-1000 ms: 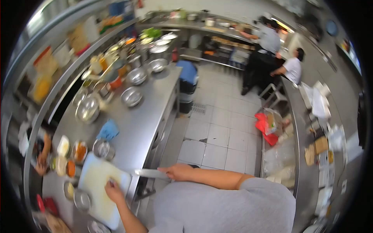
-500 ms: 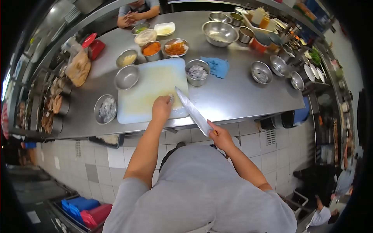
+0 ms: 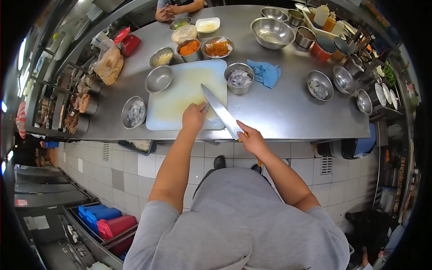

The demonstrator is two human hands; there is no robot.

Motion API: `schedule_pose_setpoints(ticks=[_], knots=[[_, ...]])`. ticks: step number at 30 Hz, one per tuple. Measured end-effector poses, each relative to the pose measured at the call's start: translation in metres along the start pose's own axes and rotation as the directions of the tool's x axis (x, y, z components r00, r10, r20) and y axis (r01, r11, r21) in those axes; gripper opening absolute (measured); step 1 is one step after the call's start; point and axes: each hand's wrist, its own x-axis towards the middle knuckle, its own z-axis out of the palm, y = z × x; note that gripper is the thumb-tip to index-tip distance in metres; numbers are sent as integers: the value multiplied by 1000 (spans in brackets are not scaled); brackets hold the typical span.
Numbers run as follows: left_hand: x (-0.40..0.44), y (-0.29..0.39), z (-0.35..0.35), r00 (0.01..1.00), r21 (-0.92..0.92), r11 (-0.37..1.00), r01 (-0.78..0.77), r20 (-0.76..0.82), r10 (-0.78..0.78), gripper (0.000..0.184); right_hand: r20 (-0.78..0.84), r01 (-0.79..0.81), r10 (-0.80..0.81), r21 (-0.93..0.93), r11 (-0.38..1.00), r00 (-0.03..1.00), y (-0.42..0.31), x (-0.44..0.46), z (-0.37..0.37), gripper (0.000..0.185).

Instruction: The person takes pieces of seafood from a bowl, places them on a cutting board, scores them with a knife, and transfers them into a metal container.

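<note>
My left hand [image 3: 194, 116] is closed on a small greyish piece of food [image 3: 206, 107] over the lower right of the white cutting board [image 3: 175, 99]. My right hand [image 3: 253, 140] grips the handle of a large knife [image 3: 220, 110], its blade slanting up and left across the board's right edge. Right of the board stands a steel pot [image 3: 239, 78] of greyish pieces, with a blue cloth [image 3: 266, 74] beside it. A bowl [image 3: 134, 112] of similar pieces sits left of the board, below an empty steel bowl [image 3: 159, 79].
Behind the board are bowls of orange food [image 3: 189, 47] and shredded food [image 3: 218, 47]. A large steel bowl [image 3: 272, 33] and squeeze bottles [image 3: 321, 15] stand at the back right. Another person's hands [image 3: 169, 11] rest at the far edge. A red scale [image 3: 130, 44] stands left.
The view has swung from the aisle back to the counter. The knife, earlier off the board's edge, now lies partly over the board near my left hand. Its tip has moved slightly further over the board.
</note>
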Motion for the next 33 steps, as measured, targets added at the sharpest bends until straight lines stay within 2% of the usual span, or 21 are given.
schedule_pose_setpoints(ticks=[2, 9, 11, 17, 19, 20, 22, 26, 29, 33], knots=[[-1, 0, 0, 1000, -5, 1000, 8, 3, -8, 37, 24, -88, 87, 84, 993, 996, -10, -5, -2, 55], [0, 2, 0, 999, -11, 999, 33, 2, -33, 39, 37, -42, 39, 80, 996, 999, 7, 2, -1, 56], [0, 2, 1, 999, -16, 999, 41, 2, -41, 39, 74, 25, -30, 64, 998, 997, 21, 0, -1, 55], [3, -12, 9, 999, -93, 995, 29, -15, -30, 42, 101, -40, 31, 90, 995, 994, 16, -18, -2, 55], [3, -13, 4, 989, -143, 986, 82, 133, -63, 43, 95, -38, 30, 88, 995, 995, 19, -14, 0, 56], [1, -13, 4, 989, -137, 987, 83, 137, -64, 43, 85, -31, 23, 85, 996, 996, 20, -13, 2, 56], [-1, -18, 9, 997, -146, 988, 54, 54, -47, 49, 109, -54, 43, 95, 994, 993, 19, -19, -1, 57], [-3, -17, 13, 995, -181, 979, 96, 34, -91, 50, 175, -116, 97, 106, 988, 980, 21, -37, -11, 57], [-6, -11, 4, 994, -104, 990, 96, 54, -90, 52, 163, -88, 70, 107, 990, 984, 35, -37, -6, 57], [-6, -17, 10, 990, -169, 975, 142, 23, -140, 53, 173, -106, 90, 85, 991, 981, 19, -52, -14, 56]])
